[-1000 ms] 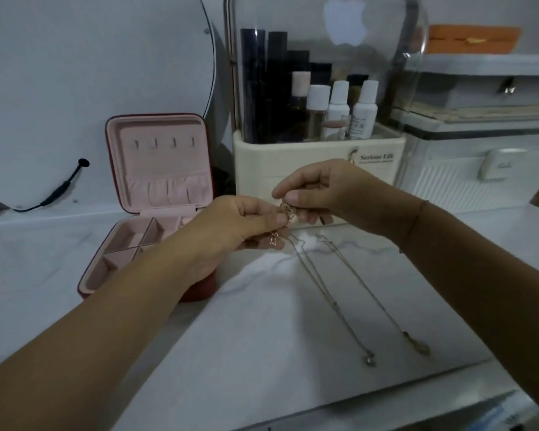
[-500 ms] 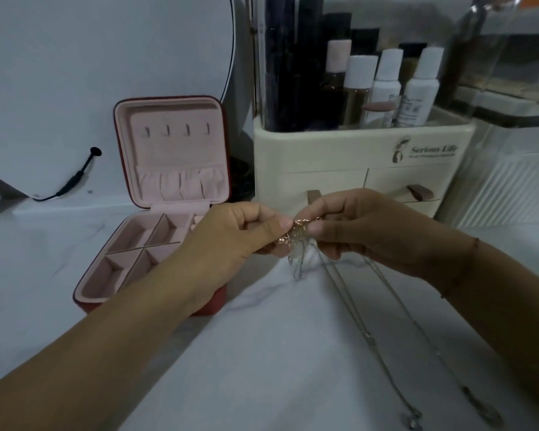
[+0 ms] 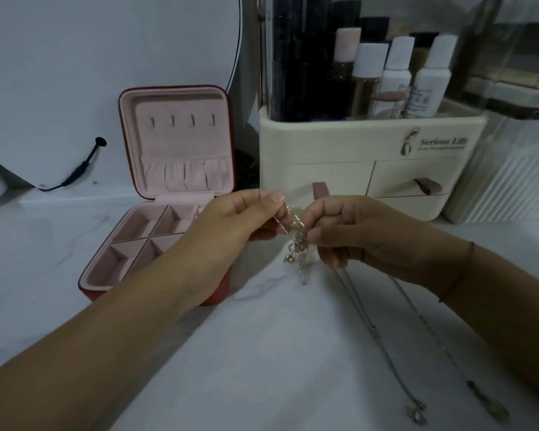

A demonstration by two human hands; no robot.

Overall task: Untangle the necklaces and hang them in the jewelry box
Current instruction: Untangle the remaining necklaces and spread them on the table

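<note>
A tangled knot of thin gold and silver necklaces (image 3: 297, 241) hangs between my two hands above the white marble top. My left hand (image 3: 231, 228) pinches the chains from the left, and my right hand (image 3: 349, 234) pinches them from the right. Two long silver strands (image 3: 371, 331) trail from the knot toward the near right, each ending in a small pendant (image 3: 416, 415). The red jewelry box (image 3: 175, 194) stands open to the left, pink inside, with several hooks (image 3: 181, 121) in its upright lid and empty compartments in its base.
A cream cosmetic organizer (image 3: 371, 157) with drawers and bottles stands right behind my hands. A round mirror (image 3: 106, 73) with a black cable leans at the back left. A ribbed white box (image 3: 511, 188) sits at the far right.
The view has come closer to the hands and box. My hands have pulled slightly apart and lifted, and the knot now hangs lower between the fingertips.
</note>
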